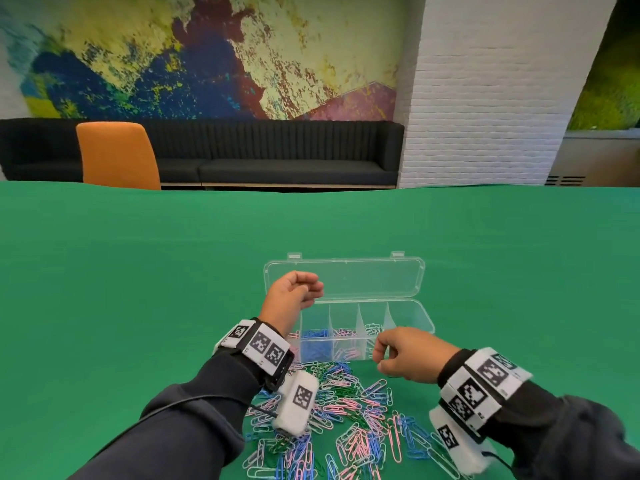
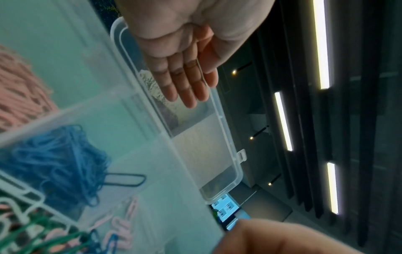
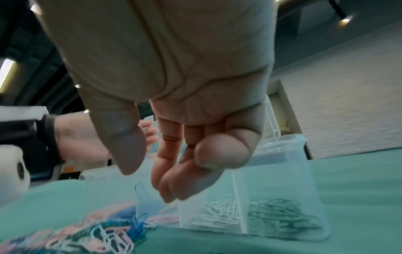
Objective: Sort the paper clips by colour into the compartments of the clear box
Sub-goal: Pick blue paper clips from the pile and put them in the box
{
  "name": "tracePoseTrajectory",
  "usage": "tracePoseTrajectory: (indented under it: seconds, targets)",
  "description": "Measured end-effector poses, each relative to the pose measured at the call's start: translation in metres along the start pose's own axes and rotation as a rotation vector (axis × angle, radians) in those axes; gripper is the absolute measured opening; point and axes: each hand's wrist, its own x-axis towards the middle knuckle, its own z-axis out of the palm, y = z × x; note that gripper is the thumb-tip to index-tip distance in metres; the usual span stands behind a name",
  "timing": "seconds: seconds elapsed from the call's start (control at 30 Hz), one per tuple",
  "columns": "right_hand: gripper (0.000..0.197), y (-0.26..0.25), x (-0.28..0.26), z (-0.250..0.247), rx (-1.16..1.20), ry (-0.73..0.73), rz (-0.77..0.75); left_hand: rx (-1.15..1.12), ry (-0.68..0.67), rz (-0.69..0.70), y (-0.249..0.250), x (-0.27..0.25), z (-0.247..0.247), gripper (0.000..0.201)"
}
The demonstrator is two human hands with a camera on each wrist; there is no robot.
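One clear box (image 1: 408,315) with its lid up is seen on the green table (image 1: 138,289). Four walls split it into compartments; blue, pink, white and green clips are inside. A big pile of loose paper clips (image 1: 346,420) lies just in front; its near edge is cut off. Two hands are held above. The left hand (image 1: 292,294) and right hand (image 1: 405,355) are loosely curled, and nothing is gripped.

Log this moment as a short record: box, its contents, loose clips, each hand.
box: clear box, lid open, on green table
contents: blue clips in one compartment; pink, white and green in others
loose clips: mixed pile in front of the box
left hand: over the box's left end, fingers relaxed, no clip visible
right hand: near the box front, fingers loosely curled, apparently empty
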Motion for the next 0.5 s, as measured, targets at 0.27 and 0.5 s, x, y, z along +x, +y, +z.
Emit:
tracePoseTrajectory:
  seconds: [0.27,0.5]
  targets:
    - [0.034,-0.038,0.028,0.036,-0.31,-0.055,-0.043,-0.115,-0.042,-0.013,0.015,-0.048,-0.029,0.026]
    - [0.027,-0.047,0.041,0.041,-0.36,-0.017,-0.01,-0.294,-0.004,-0.115,-0.002,-0.073,-0.04,0.024]
